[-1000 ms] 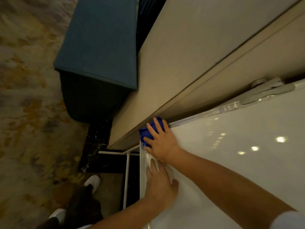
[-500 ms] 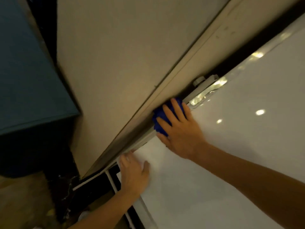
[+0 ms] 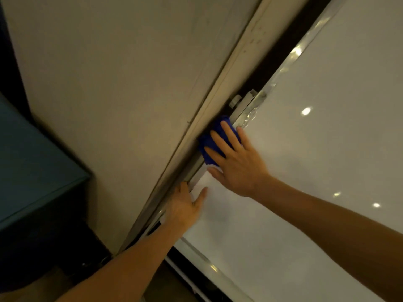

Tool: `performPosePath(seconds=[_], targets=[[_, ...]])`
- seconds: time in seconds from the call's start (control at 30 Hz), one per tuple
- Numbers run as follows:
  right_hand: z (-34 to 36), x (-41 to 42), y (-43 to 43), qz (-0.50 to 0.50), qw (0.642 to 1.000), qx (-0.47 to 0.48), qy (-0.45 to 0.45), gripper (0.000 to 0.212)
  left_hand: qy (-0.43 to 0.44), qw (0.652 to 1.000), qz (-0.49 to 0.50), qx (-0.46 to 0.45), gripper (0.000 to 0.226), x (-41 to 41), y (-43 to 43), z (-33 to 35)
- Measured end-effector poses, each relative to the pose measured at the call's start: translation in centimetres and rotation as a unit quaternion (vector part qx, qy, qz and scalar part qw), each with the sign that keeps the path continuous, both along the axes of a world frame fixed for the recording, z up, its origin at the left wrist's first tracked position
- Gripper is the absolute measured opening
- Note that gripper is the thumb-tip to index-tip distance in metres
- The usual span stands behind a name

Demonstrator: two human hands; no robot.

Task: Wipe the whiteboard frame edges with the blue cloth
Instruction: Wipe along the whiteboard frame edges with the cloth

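Observation:
A glossy whiteboard (image 3: 316, 149) fills the right of the view, its silver frame edge (image 3: 283, 68) running diagonally beside the wall. My right hand (image 3: 236, 162) presses a bunched blue cloth (image 3: 212, 139) flat against that frame edge, fingers spread over the cloth, just below a grey mounting bracket (image 3: 243, 105). My left hand (image 3: 185, 205) grips the board's edge lower down near the corner, thumb on the white surface and fingers hidden behind the frame.
A beige wall panel (image 3: 122, 94) with a raised trim strip stands close behind the board. A teal upholstered block (image 3: 32, 166) sits at the lower left. The board's other frame edge (image 3: 209, 267) runs along the bottom.
My right hand has slid the blue cloth along the frame edge from the corner up to the bracket. My left hand has moved to grip the edge near the corner. The camera has tilted.

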State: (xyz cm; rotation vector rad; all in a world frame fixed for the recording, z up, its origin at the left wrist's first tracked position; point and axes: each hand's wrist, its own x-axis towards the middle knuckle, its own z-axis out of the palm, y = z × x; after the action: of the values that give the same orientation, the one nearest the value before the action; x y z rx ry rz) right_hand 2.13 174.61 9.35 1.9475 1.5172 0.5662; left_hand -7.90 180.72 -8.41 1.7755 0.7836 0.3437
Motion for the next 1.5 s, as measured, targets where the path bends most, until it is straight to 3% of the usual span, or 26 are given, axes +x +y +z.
performPosePath(seconds=[0.1, 0.2, 0.33, 0.47, 0.63, 0.7, 0.83, 0.97, 1.03, 1.07, 1.2, 1.4, 1.5], targets=[[-2.4, -2.2, -1.1, -0.009, 0.999, -0.031, 0.029, 0.068, 0.013, 1.000, -0.003, -0.028, 0.089, 0.3, 0.0, -0.4], [-3.2, -2.7, -0.6, -0.028, 0.999, -0.025, 0.029, 0.068, 0.044, 0.999, 0.006, -0.028, 0.066, 0.9, 0.7, -0.4], [-2.3, -2.9, -0.6, -0.035, 0.999, -0.029, 0.017, 0.067, 0.041, 0.999, 0.022, -0.020, 0.062, 0.2, 0.4, 0.1], [-2.8, -3.4, -1.0, -0.041, 0.999, 0.001, 0.029, 0.066, 0.069, 0.995, -0.055, -0.035, 0.052, -0.7, 1.6, 2.5], [-4.4, -3.7, -2.7, -0.056, 0.997, 0.045, 0.040, 0.062, 0.022, 0.990, -0.087, 0.113, 0.042, -0.9, 1.5, 5.4], [-4.0, -3.3, -3.4, -0.086, 0.989, 0.106, 0.050, 0.063, -0.006, 0.977, -0.092, 0.192, 0.051, -0.6, 0.9, 6.8], [0.7, -0.2, -3.0, -0.125, 0.964, 0.231, 0.027, 0.064, -0.068, 0.974, -0.073, 0.203, 0.073, -0.2, 0.0, 9.6], [3.2, 1.5, -1.5, -0.096, 0.965, 0.239, 0.047, 0.061, -0.109, 0.917, -0.087, 0.373, 0.096, 1.6, -0.3, 13.2], [4.5, 2.8, -1.7, -0.042, 0.981, 0.186, 0.040, 0.059, -0.147, 0.909, -0.088, 0.379, 0.093, 2.8, 0.0, 14.6], [6.0, 3.8, -2.0, -0.017, 0.987, 0.160, 0.026, 0.057, -0.140, 0.912, -0.099, 0.372, 0.084, 3.3, -0.1, 15.2], [12.7, 7.8, -2.1, 0.014, 0.989, 0.146, -0.018, 0.048, -0.059, 0.865, -0.117, 0.485, 0.073, 4.9, -0.6, 17.4], [12.8, 9.7, -4.2, 0.053, 0.985, 0.162, -0.019, 0.054, -0.067, 0.831, -0.096, 0.544, 0.071, 6.9, -0.3, 19.8], [18.5, 12.0, -1.8, 0.011, 0.970, 0.240, -0.038, 0.054, -0.065, 0.823, -0.068, 0.560, 0.075, 8.8, 0.6, 22.0]])
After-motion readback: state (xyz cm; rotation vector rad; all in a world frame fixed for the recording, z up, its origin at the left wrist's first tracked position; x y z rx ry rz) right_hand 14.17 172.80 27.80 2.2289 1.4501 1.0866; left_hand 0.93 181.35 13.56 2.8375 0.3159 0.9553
